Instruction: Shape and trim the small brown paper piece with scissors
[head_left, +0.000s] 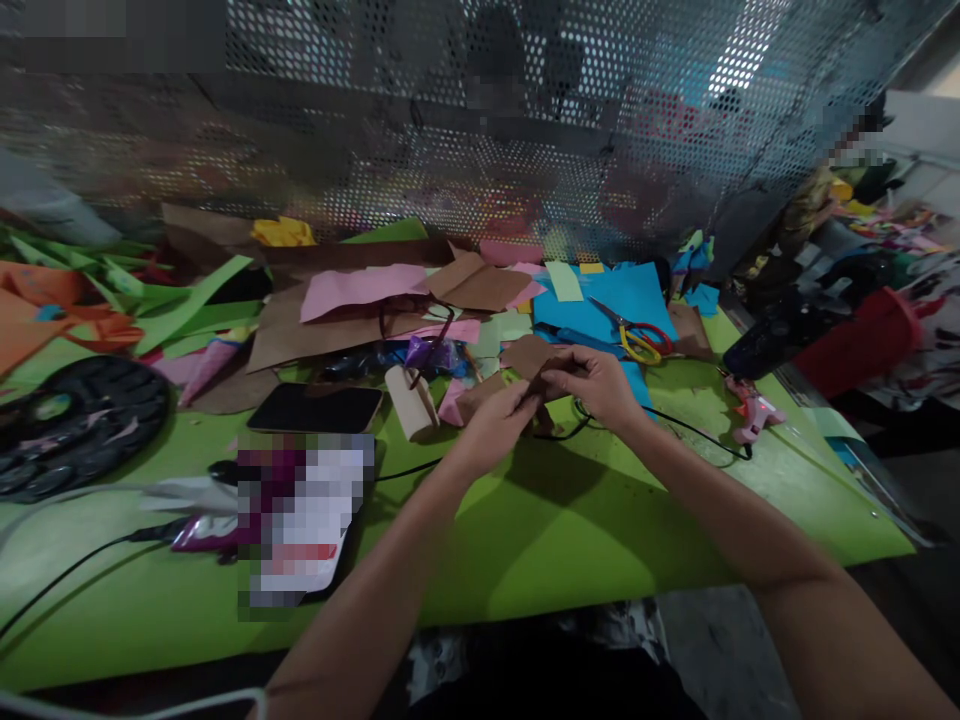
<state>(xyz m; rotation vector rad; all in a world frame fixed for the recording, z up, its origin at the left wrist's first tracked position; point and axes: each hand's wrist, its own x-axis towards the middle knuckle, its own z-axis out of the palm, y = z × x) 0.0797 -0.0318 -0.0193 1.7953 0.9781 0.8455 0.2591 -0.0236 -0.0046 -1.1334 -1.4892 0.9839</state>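
Observation:
Both hands meet over the green table (570,530), just above its middle. My left hand (501,422) and my right hand (592,382) together pinch a small piece of brown paper (529,356), holding it a little above the surface. A rolled brown paper tube (412,402) lies just left of my left hand. Red and yellow scissors (639,338) rest on blue paper (630,295) behind my right hand. A pink glue gun (752,412) lies to the right, its black cord running under my right wrist.
Pink, brown and green paper scraps (360,290) pile along the back against a perforated metal screen (525,130). A dark phone (315,408) and a black round tray (75,420) lie at left. A red container (862,340) stands beyond the right edge.

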